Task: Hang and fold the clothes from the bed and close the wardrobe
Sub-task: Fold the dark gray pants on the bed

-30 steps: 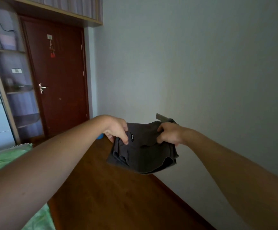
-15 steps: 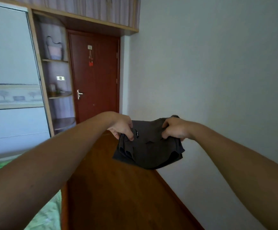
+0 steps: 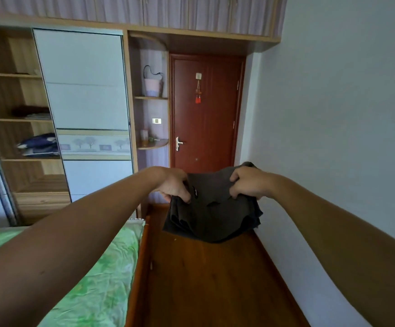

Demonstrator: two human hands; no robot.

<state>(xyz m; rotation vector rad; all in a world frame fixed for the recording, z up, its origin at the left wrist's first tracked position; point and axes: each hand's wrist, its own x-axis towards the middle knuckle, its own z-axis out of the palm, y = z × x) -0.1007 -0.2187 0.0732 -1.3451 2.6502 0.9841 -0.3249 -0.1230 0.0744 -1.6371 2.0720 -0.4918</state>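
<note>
A folded dark grey garment [image 3: 212, 213] hangs in the air in front of me, above the wooden floor. My left hand [image 3: 174, 185] grips its left top edge and my right hand [image 3: 248, 184] grips its right top edge. The wardrobe [image 3: 78, 95] stands at the left; its sliding door is pushed aside, so the wooden shelves [image 3: 15, 119] at the far left are open. Folded clothes [image 3: 37, 143] lie on those shelves. The bed with a green sheet [image 3: 102, 274] is at the lower left.
A red-brown room door [image 3: 206, 114] is shut straight ahead. Corner shelves [image 3: 150, 97] with a small bag stand beside it. A pale wall [image 3: 333, 114] runs along the right. A narrow strip of wooden floor [image 3: 206, 284] lies between bed and wall.
The view has turned left, bringing the wardrobe and its open shelves into sight. Both hands keep the same grip on the folded garment.
</note>
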